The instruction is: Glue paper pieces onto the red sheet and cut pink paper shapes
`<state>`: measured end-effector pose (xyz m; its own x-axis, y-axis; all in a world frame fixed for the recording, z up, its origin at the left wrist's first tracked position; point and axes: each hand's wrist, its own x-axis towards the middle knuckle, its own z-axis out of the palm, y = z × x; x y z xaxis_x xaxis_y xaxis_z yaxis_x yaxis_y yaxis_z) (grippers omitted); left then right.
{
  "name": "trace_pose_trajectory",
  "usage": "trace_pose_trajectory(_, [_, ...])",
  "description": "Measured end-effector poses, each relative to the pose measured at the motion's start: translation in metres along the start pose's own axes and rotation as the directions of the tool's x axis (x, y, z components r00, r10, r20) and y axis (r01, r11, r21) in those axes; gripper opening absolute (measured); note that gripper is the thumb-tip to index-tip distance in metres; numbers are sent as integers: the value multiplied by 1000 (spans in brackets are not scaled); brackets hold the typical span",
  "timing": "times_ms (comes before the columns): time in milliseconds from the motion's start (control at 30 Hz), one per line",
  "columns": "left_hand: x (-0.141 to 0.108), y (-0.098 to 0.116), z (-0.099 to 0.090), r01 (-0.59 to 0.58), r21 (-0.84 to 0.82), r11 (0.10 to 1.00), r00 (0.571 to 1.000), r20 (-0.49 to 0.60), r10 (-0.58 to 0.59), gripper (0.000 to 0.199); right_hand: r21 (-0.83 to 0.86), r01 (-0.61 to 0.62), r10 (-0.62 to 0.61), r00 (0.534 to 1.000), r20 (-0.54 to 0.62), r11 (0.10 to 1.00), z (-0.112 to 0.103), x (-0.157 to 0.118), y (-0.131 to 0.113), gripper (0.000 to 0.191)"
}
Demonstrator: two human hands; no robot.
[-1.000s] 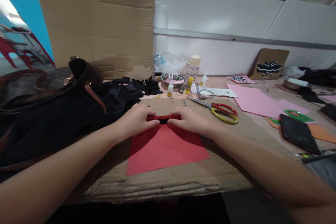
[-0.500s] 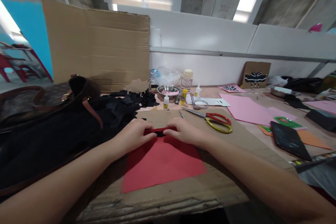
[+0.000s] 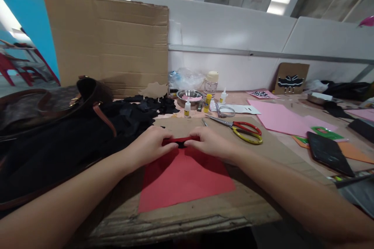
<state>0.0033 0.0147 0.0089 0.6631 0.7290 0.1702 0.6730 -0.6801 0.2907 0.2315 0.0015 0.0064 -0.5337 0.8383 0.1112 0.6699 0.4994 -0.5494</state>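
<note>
A sheet of red paper point(image 3: 187, 181) lies on a brown cardboard sheet, its far edge bent up. My left hand point(image 3: 153, 144) is closed on the left part of that raised edge, thumb toward me. On the right part, my right hand point(image 3: 209, 144) grips the same edge, thumb pointing inward. Between the two thumbs shows a small black piece point(image 3: 181, 144) against the red paper; its full shape is hidden by the fingers. Scissors with red and yellow handles point(image 3: 242, 129) lie beyond my right hand, blades partly apart.
A handbag point(image 3: 87, 97) and black cloth point(image 3: 58, 155) lie at left. Glue bottles point(image 3: 187, 109), a glue stick point(image 3: 207, 103) and a metal bowl point(image 3: 189, 97) stand behind. Pink paper point(image 3: 280, 116) and a phone point(image 3: 329, 151) lie right. A cardboard panel point(image 3: 131, 46) rises at the back left.
The view has shifted slightly, so the things sit a little further right and mostly higher. Both hands keep their hold on the red paper's far edge.
</note>
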Motion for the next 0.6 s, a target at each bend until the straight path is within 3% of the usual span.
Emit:
trace_pose_trajectory(100, [-7,6,-14,-45,-46,998,999,4,45,27,104,-5,7,1000,-17,995,-10,-6,-5,33])
trace_pose_trajectory(167, [-13,12,-26,-35,-93,995,999,0,35,28,226,8,11,997,-80,974,-21,-13,-2,29])
trace_pose_trajectory(200, [-17,15,-33,-15,-130,991,1000,-12,14,29,309,40,-4,993,-114,950,-26,-17,1,34])
trace_pose_trajectory(300, [-26,26,-45,91,-233,968,996,5,-93,26,481,54,-29,998,-58,875,-38,-31,12,62])
trace_pose_trajectory(367, [-30,32,-46,112,-293,950,993,-1,-118,22,594,-63,46,998,44,802,-37,-40,18,68])
trace_pose_trajectory(433, [-33,34,-40,98,-349,932,994,-7,-108,20,762,-251,199,966,163,598,-30,-48,19,63])
trace_pose_trajectory(500, [-34,32,-32,50,-390,919,997,-35,-69,19,810,-353,252,932,260,468,-20,-54,15,51])
trace_pose_trajectory(600, [-34,28,-22,-58,-371,927,994,-112,17,20,815,-366,300,921,248,450,-12,-57,4,45])
